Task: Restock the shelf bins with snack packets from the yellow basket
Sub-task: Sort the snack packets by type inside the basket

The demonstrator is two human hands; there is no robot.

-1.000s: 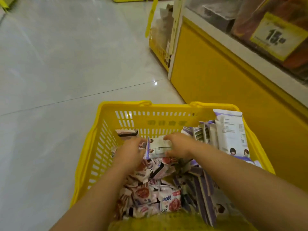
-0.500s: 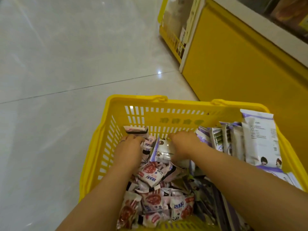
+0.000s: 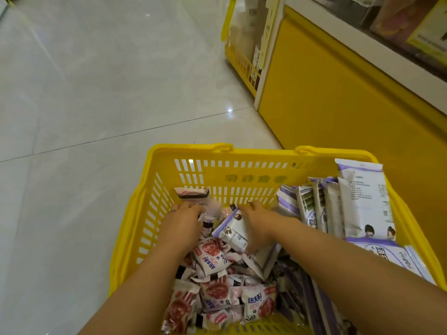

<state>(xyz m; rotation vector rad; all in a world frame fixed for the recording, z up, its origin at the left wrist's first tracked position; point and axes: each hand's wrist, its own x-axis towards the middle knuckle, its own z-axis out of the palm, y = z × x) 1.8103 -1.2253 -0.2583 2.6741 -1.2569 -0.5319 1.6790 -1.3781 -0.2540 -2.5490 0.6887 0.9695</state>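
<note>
Digging into the basket on the floor, both hands are down among the packets: the right hand clasps one white packet across its width, while the left hand is buried fingers-first in the pile, grip impossible to call. These look feather-light, crinkly and slick, puffed and crushable, so I'd pinch the crimped end seals or scoop a loose handful, no squeezing.

Two bare forearms, bare wrists, left hand, right hand, short pale nails on fingers
</note>
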